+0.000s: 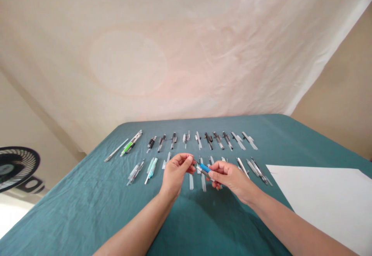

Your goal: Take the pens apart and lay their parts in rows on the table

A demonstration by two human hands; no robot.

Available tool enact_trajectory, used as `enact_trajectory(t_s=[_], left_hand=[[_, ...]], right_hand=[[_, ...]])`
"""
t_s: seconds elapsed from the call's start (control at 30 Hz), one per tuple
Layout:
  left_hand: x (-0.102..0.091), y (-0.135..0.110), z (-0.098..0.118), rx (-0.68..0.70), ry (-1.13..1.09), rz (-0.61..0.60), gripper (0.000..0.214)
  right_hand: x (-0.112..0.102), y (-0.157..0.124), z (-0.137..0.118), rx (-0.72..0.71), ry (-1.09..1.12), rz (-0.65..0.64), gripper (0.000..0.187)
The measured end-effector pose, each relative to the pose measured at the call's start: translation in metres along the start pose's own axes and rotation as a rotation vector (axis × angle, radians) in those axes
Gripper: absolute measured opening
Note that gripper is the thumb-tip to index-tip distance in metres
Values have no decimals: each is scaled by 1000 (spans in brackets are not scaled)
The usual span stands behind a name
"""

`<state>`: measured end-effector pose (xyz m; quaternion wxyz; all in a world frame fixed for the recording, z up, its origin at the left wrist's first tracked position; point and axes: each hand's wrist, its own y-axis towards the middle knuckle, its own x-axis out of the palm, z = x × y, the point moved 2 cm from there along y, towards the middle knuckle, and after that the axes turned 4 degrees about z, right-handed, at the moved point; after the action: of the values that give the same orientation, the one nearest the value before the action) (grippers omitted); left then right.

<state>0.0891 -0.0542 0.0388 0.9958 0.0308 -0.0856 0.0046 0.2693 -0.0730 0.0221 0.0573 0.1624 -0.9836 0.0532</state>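
Above the middle of the table, my left hand (178,170) is closed in a pinch, fingertips on one end of a thin dark stick (196,161), perhaps a pen refill. My right hand (229,175) is closed around blue and grey pen parts (205,168), the blue end pointing toward my left fingers. The stick seems to meet the blue end; whether it sits inside I cannot tell. Beneath my hands lie clear pen parts (203,182), partly covered by my fingers.
Behind my hands runs a row of pen parts in small groups, including dark ones (208,141) and a green and white pen (131,143). Teal pieces (151,168) lie left, more pens (258,170) right. White paper (325,198) covers the right side; a fan (19,166) stands left.
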Motion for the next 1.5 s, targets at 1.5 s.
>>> enact_trajectory(t_s=[1.5], left_hand=[[20,-17,-10,122,375,1,24]], right_hand=[[2,1,9,145,202,-1,36]])
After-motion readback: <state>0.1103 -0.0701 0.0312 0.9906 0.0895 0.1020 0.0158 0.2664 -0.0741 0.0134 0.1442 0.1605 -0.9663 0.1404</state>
